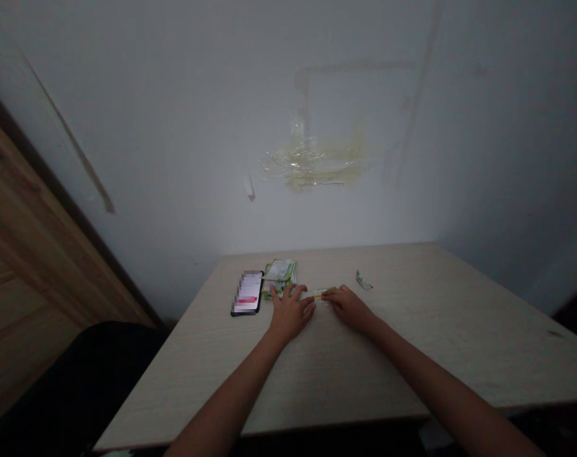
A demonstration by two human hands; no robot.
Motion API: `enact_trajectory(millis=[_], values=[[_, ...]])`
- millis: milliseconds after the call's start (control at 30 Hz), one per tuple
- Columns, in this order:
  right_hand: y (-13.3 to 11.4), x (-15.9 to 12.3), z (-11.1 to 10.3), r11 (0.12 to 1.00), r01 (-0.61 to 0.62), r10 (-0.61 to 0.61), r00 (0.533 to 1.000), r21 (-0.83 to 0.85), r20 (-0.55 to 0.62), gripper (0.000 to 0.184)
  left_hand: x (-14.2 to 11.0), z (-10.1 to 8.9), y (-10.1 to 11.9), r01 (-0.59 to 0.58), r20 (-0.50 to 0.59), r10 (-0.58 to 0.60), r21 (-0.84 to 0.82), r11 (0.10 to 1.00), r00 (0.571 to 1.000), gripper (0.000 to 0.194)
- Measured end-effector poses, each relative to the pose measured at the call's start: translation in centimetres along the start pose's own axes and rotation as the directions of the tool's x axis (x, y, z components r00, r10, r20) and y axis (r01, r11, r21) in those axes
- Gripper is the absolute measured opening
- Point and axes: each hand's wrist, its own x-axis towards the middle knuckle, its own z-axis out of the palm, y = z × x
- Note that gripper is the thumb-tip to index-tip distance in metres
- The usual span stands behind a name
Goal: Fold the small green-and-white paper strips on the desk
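A narrow green-and-white strip with a yellow patch (317,295), which looks like a folded wrapper, lies flat on the table between my hands. My left hand (289,314) has its thumb and index finger at the strip's left end, while its other fingers spread toward a small stack of green-and-white packets (281,271). At the right end, the bunched fingers of my right hand (349,308) press on the same strip. The fingertips cover both of its ends. Left of the stack lies a phone (248,293) with its screen lit.
A small crumpled green-and-white piece (363,280) lies on the pale wooden table (326,374), to the right of my right hand. Behind the table rises a wall (197,158) with strips of clear tape. A dark object (88,374) stands beyond the left edge.
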Motion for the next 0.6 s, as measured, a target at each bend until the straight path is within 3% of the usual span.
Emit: enact_trajectory(millis=[600], values=[[0.10, 0.10, -0.11, 1.000, -0.004, 0.004, 1.000, 0.031, -0.003, 0.041, -0.23, 0.67, 0.43, -0.070, 0.090, 0.076, -0.072, 0.995, 0.993, 0.027]])
